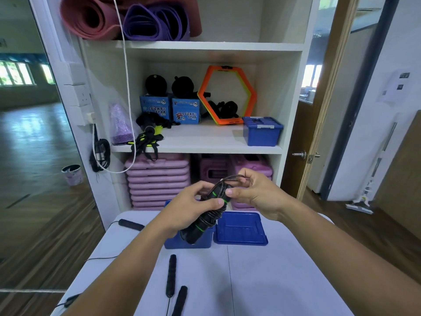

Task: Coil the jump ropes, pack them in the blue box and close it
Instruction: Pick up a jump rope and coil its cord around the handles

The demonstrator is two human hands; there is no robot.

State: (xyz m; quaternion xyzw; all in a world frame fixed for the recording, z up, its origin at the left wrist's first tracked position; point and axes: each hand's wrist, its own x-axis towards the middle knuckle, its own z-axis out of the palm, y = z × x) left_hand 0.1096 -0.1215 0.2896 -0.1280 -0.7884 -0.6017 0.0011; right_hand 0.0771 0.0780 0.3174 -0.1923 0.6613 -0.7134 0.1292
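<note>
Left hand (193, 201) curls round the black, green-ringed jump rope (211, 215) bundle; right hand (252, 192) pinches its cord loop. Blue box (182, 242) sits below them, lid (241, 229) at its 3 o'clock.

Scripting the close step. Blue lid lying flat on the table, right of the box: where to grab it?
Probably best to pinch the blue lid at its right rim, coming in from the right. It lies flat with a raised rim all round. The blue box crowds its left edge, while the right and near edges sit free on the table.
</note>
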